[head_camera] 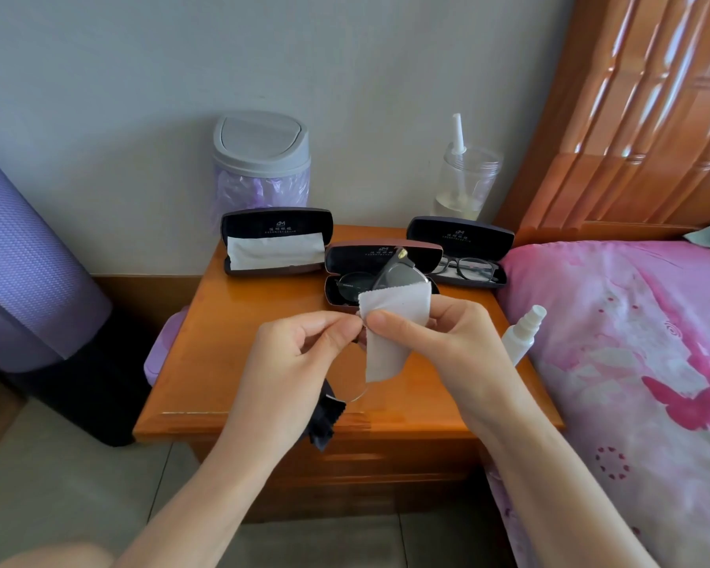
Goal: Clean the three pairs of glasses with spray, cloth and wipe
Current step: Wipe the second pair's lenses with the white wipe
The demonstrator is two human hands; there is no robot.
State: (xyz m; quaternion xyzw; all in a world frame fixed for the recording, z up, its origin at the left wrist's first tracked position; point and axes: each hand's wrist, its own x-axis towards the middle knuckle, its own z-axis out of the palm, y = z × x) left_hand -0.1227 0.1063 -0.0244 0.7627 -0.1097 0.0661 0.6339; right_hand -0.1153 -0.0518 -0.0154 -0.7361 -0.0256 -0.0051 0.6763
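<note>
One dark-framed pair of glasses is mid-wipe above the orange wooden surface, left hand pinching its rim, right hand gripping a pale grey cloth round it; a round black-framed pair and a rectangular black-framed pair lie in open black cases, possibly uncleaned.

Wooden nightstand — three open cases

Soft, even daylight, moderately bright. The glossy tabletop shows a pale sheen on its left side and along its front edge. To its right, the varnished headboard carries sharp white glare streaks. The left hand and right hand cast only faint, diffuse shadows on the tabletop. The space just left of the tabletop lies in deep shade. Wide-angle bending curves the headboard; focus is crisp at the centre.
</note>
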